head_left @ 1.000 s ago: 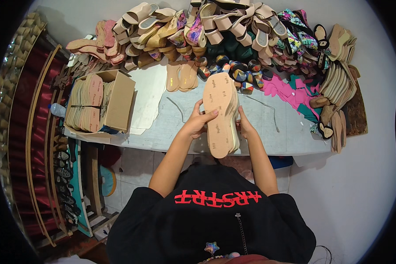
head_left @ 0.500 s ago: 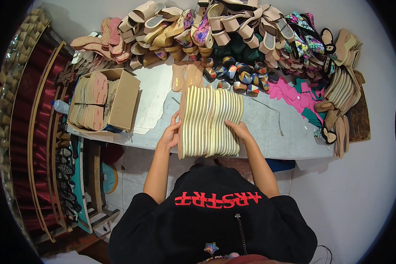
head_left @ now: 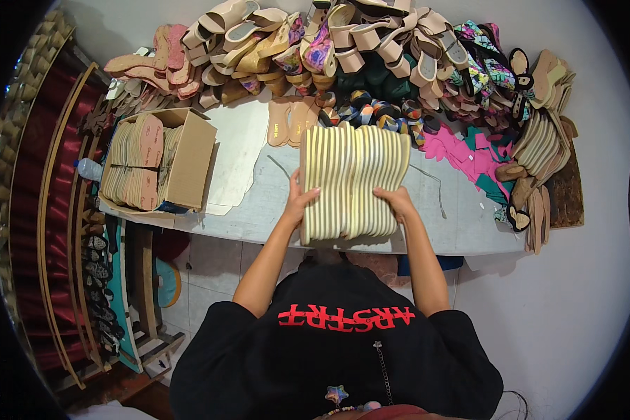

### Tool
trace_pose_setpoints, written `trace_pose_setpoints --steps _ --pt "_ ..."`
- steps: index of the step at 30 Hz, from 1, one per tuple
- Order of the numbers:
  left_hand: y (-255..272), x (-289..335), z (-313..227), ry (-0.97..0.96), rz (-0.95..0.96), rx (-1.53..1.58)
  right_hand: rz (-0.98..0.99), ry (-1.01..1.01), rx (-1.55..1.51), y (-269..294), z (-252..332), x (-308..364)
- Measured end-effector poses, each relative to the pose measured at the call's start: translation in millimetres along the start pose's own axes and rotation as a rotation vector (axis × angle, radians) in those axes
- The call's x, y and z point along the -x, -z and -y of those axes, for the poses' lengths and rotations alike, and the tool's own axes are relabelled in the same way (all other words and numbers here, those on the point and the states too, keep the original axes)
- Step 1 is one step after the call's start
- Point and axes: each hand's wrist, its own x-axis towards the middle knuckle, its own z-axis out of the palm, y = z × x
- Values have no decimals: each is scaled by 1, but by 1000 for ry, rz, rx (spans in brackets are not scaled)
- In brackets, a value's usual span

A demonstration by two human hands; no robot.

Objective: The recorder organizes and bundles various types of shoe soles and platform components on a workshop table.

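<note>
Between my two hands is a thick stack of insoles [head_left: 353, 182], cream edges up and pressed side by side, at the near part of the table. My left hand [head_left: 302, 201] grips the stack's left end, its thumb over the edges and its fingers behind the tan outer insole. At the right end my right hand [head_left: 395, 201] is closed on the stack, thumb on top; its other fingers are mostly hidden. Just behind the stack, a pair of tan insoles [head_left: 290, 120] lies flat on the table.
A cardboard box [head_left: 197, 161] full of tied insoles stands at the left on the grey table [head_left: 259, 222]. Heeled shoes [head_left: 378, 45] are piled along the back. Pink fabric scraps [head_left: 455, 150] and more insoles [head_left: 542, 143] lie at right. A thin cord [head_left: 435, 183] rests beside the stack.
The stack has moved to the right and slightly away from me with both hands. My left thumb now lies over its edges. The whole view has shifted a little.
</note>
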Motion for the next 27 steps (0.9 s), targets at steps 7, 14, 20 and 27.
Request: trace_pose_setpoints --steps 7,14,20,27 --pt "-42 -39 40 -103 29 -149 49 92 150 57 25 -34" --pt "-58 -69 74 -127 56 -155 50 111 36 92 16 -61" --pt "-47 -77 103 -16 -3 -260 42 6 113 103 2 -64" --pt "-42 -62 102 10 -18 -371 60 26 126 98 3 -45"
